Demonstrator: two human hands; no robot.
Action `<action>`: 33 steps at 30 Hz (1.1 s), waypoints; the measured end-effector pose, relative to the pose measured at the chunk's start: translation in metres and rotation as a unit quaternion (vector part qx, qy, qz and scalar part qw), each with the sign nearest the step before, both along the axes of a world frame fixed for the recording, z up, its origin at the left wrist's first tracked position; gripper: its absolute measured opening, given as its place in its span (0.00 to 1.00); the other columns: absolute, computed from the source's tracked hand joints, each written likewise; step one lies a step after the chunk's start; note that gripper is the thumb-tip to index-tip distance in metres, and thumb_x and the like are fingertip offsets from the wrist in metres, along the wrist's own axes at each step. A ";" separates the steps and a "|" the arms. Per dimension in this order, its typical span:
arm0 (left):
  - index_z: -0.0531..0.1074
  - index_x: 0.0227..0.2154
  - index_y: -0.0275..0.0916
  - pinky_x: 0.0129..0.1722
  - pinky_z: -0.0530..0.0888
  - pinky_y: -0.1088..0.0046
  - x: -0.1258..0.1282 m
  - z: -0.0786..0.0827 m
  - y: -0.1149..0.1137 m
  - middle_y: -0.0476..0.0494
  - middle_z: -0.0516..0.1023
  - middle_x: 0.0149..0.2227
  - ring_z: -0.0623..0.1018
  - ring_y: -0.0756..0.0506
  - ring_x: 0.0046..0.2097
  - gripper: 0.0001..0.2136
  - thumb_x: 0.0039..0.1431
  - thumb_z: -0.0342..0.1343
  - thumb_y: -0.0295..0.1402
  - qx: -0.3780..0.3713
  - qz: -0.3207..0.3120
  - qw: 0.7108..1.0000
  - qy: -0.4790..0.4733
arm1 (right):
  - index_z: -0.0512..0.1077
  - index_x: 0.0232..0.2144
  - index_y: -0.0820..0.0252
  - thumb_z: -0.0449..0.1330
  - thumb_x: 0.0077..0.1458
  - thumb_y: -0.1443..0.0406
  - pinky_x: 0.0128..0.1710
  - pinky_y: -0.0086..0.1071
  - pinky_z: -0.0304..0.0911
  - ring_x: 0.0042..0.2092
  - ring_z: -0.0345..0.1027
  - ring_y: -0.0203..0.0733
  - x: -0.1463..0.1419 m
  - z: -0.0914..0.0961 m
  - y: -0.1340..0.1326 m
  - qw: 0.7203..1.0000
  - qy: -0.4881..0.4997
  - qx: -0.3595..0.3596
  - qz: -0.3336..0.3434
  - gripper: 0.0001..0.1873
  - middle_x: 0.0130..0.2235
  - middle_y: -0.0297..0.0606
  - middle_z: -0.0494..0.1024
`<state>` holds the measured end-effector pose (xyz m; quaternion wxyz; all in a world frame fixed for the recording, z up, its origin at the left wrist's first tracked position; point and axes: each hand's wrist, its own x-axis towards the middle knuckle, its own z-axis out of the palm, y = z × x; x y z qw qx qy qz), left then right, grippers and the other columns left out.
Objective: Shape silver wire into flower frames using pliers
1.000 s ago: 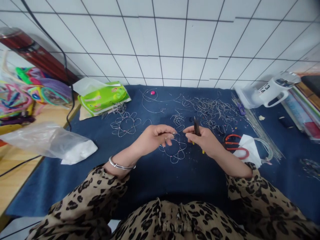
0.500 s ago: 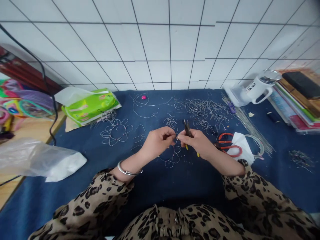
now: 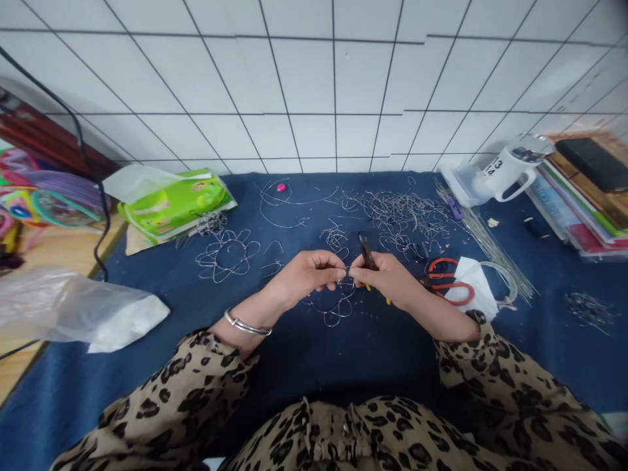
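Note:
Over the dark blue cloth, my left hand (image 3: 310, 278) pinches thin wire (image 3: 348, 270) between thumb and fingers. My right hand (image 3: 387, 278) is closed around dark-jawed pliers (image 3: 366, 252) with yellow handles, jaws pointing away from me. Its thumb and forefinger also pinch at the wire, and the fingertips of both hands almost meet. Just below the fingers hangs or lies a wire ring with petal-like loops (image 3: 332, 320) and small pinkish beads; the hands hide its upper part. Left of my left hand lies a similar flower-shaped wire ring (image 3: 229, 256), with bent wire pieces (image 3: 273, 248) beside it.
Tangled wire (image 3: 407, 212) spreads behind my hands. To the right are red-handled scissors (image 3: 461, 294), white paper (image 3: 473, 288), straight wires (image 3: 500, 255) and a white mug (image 3: 513, 173). Leftward sit a green packet (image 3: 179, 203) and a plastic bag (image 3: 73, 304). A tiled wall (image 3: 304, 72) stands behind.
My fingertips have come closer together at the wire, the left hand shifting slightly right. The pliers stay in my right hand, tilted a little. The view has shifted slightly.

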<state>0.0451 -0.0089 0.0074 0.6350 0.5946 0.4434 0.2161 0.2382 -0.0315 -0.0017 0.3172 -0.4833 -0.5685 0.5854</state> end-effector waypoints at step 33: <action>0.68 0.31 0.34 0.28 0.75 0.76 0.006 -0.016 -0.005 0.48 0.74 0.25 0.76 0.52 0.27 0.10 0.52 0.60 0.35 -0.101 0.046 0.985 -0.134 | 0.70 0.29 0.60 0.57 0.52 0.62 0.30 0.29 0.57 0.28 0.61 0.32 -0.007 -0.002 -0.004 0.990 -0.103 0.098 -0.023 0.07 0.26 0.30 0.70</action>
